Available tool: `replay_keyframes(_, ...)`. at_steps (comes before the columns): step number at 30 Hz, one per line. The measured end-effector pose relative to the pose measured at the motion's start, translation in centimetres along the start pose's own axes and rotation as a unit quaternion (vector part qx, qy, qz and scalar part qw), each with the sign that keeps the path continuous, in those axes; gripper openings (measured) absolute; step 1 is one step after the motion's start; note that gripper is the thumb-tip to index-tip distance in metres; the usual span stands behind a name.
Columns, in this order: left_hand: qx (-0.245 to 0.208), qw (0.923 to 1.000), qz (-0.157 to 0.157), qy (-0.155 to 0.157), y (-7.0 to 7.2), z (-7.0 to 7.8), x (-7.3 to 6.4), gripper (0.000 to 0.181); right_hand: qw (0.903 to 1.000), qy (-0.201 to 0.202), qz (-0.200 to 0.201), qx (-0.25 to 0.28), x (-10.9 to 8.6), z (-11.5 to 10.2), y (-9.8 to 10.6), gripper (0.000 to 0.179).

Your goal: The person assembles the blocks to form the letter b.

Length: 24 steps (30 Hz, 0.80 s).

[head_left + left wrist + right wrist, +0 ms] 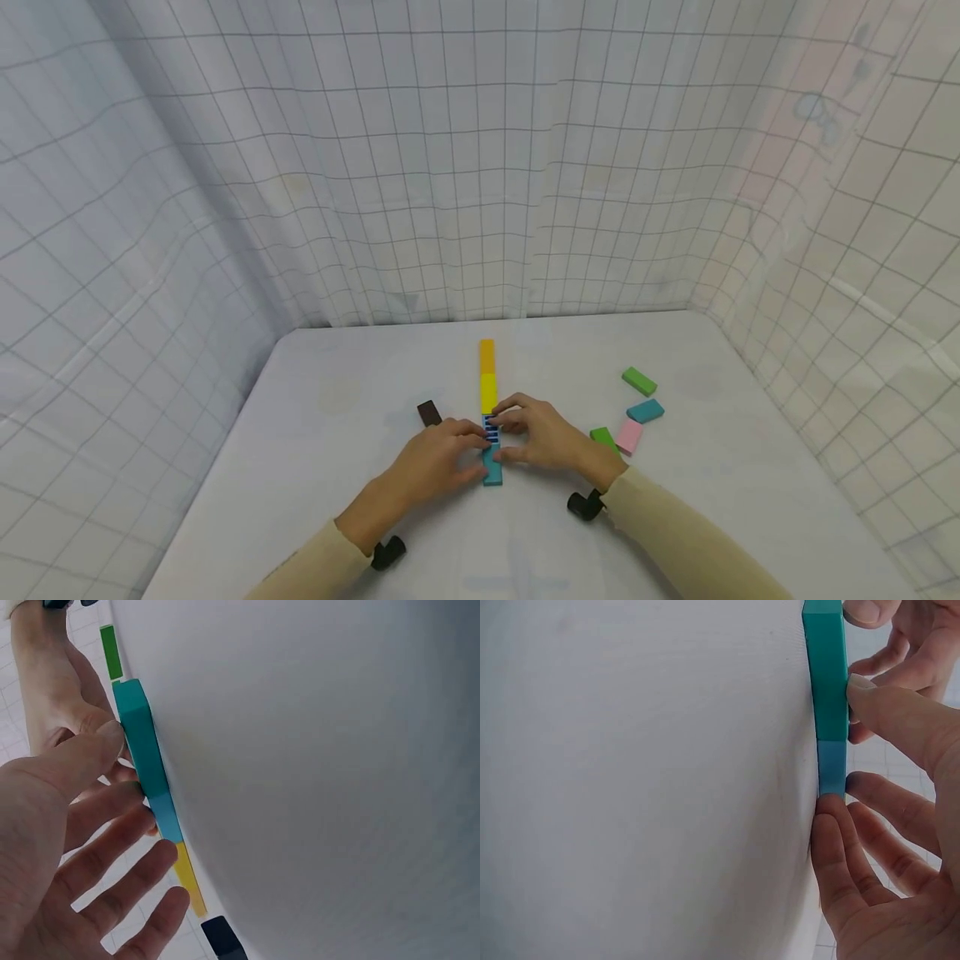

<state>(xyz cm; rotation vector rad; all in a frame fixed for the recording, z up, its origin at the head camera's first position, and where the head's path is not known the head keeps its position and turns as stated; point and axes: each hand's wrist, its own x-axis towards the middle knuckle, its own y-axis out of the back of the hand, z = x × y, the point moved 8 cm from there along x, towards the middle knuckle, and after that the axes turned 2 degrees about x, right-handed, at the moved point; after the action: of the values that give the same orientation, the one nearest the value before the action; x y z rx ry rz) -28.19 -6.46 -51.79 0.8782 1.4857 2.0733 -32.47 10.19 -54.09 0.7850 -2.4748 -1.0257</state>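
A straight row of flat rectangular blocks runs away from me on the table. A teal block forms the near end, then a striped blue block, a yellow block and an orange block. My left hand lies along the row's left side, thumb by the teal block and loosely bent fingertips along the side. From the right side, my right hand touches it: the thumb rests against the teal block, fingertips beside the blue block. Neither hand encloses a block.
A dark brown block lies beyond my left hand. On the right lie a far green block, a blue block, a pink block and another green block near my right wrist. Gridded white curtains surround the white table.
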Motion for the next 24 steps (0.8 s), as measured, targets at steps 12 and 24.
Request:
replay_keyframes(12,0.030,0.9978,-0.041,0.043,-0.7,1.0,-0.6,0.046,1.0000,0.005,0.000,-0.003,-0.2,-0.3,0.1,0.054)
replay_keyframes(24,0.071,0.9930,-0.062,0.071,-0.4,1.8,-1.3,0.058,0.9999,0.008,0.002,-0.008,-0.1,-0.1,-0.1,0.054)
